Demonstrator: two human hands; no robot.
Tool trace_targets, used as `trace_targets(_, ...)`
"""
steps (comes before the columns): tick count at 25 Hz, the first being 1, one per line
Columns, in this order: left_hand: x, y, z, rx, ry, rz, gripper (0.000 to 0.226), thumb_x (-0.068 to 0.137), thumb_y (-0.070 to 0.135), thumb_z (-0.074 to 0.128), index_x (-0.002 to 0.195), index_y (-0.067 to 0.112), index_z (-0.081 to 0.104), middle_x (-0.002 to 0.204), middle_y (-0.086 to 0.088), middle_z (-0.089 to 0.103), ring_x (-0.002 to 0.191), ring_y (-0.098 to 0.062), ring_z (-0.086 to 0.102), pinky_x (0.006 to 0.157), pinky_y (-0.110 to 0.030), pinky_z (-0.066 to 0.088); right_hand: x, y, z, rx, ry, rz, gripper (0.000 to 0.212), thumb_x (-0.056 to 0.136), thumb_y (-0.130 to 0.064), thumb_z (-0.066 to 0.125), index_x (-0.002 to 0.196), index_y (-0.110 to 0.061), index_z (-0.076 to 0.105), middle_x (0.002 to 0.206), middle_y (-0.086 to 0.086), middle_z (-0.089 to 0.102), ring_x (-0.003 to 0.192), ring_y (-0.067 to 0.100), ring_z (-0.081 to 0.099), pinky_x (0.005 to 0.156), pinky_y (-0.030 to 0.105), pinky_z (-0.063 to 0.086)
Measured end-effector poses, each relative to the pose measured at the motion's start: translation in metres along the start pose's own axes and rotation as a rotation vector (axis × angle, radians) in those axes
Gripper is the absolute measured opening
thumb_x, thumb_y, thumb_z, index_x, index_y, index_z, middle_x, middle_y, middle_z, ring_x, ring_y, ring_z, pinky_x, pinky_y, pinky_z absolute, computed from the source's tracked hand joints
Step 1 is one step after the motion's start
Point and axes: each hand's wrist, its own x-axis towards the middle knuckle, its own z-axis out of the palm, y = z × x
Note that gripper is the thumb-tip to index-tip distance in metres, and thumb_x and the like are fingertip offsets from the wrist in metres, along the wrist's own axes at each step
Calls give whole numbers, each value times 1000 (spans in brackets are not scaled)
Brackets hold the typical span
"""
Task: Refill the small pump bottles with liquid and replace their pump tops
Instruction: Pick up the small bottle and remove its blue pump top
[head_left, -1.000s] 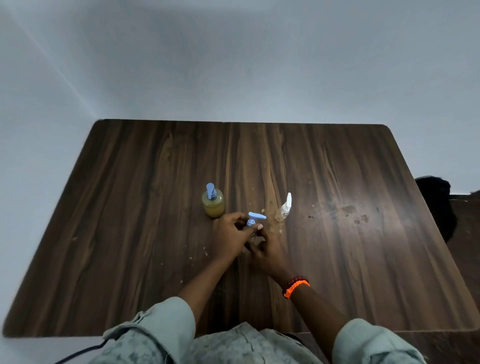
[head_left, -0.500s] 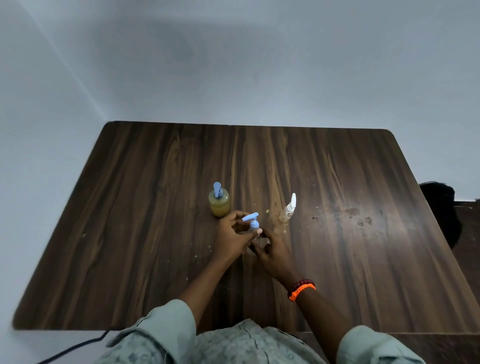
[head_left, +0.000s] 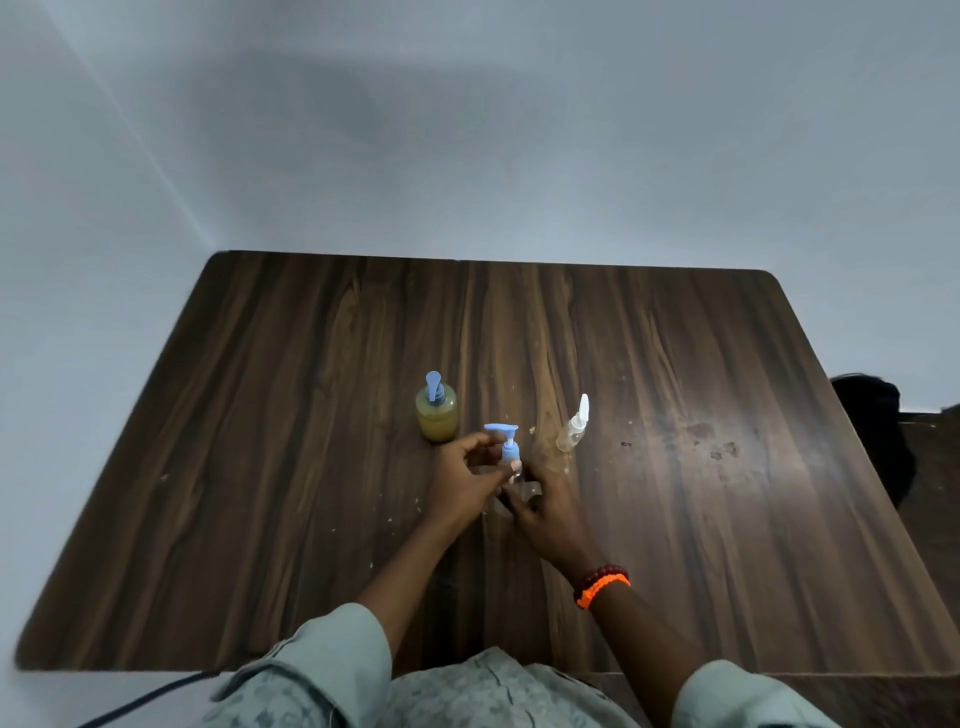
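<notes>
**Blue pump top held over a small clear bottle at mid-surface**

Dark wood grain covers the whole surface (head_left: 260, 467), seen from the head camera. The left hand (head_left: 462, 483) has its fingers (head_left: 511, 466) curled round the collar of the blue pump top (head_left: 505, 441), whose nozzle points left above them. The right hand (head_left: 545, 506) curls low round a small clear bottle (head_left: 527, 486) directly beneath that pump; the bottle is mostly hidden, so whether the pump is seated in its neck cannot be told.

Just beyond the left fingers, up and to their left, stands an amber-filled bottle (head_left: 436, 413) with its own blue pump on. Beyond the right fingers, up and to their right, a clear spray bottle (head_left: 573, 426) with a white top stands tilted. Both lie near the hands but apart from them.

Past these bottles the wood runs bare to the far edge against the grey wall (head_left: 467, 130). Wide bare stretches lie left and right of the fingers, out to the rounded corners. A few pale crumbs and dull stains mark the right side. An orange bracelet (head_left: 602, 587) circles the right wrist.
</notes>
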Motion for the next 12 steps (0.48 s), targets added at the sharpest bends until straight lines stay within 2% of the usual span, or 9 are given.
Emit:
trace_targets(1, -1, 1, 0, -17, -4, -16, 40, 83, 2, 85, 122, 8, 75, 107, -7, 80, 97, -10, 76, 77, -20, 64, -1, 0, 2, -16, -3, -14, 29, 99, -23, 72, 128, -18, 70, 104, -20, 69, 86, 0, 69, 66, 19, 55)
trace_targets(3, -3, 1, 2, -49, -4, -45, 42, 84, 7, 86, 124, 10, 75, 108, -5, 81, 101, -15, 78, 87, -29, 65, -2, -1, 4, -33, -20, -8, 32, 100, -24, 72, 131, -19, 69, 101, -29, 64, 79, -13, 64, 66, 8, 49)
trace_targets(6, -5, 0, 3, -90, 96, -88, 31, 82, 16, 88, 111, 9, 79, 97, -9, 83, 96, -24, 80, 90, -46, 66, -2, -1, 3, -46, -46, 48, 31, 98, -31, 73, 129, -26, 67, 101, -29, 63, 72, -12, 60, 67, 8, 43)
trace_targets(8, -7, 2, 3, -173, 185, -124, 22, 83, 19, 88, 103, 13, 80, 93, -8, 83, 93, -25, 81, 90, -54, 65, -3, 2, 2, -39, -67, 77, 31, 97, -34, 75, 125, -25, 68, 102, -26, 62, 80, -8, 61, 71, 16, 47)
trace_targets(10, -10, 11, 2, -205, 293, -83, 13, 85, 22, 87, 96, 22, 81, 90, -1, 84, 92, -19, 81, 89, -47, 66, -6, 4, 1, -39, -82, 105, 36, 96, -35, 75, 129, -22, 67, 109, -22, 64, 94, 0, 64, 79, 26, 54)
trace_targets(12, -9, 24, -3, -151, 338, 53, 12, 86, 25, 86, 95, 29, 80, 89, 9, 83, 90, -7, 80, 84, -28, 65, -9, 7, -1, -47, -85, 138, 42, 97, -36, 75, 135, -20, 65, 121, -11, 67, 110, 8, 64, 90, 37, 58)
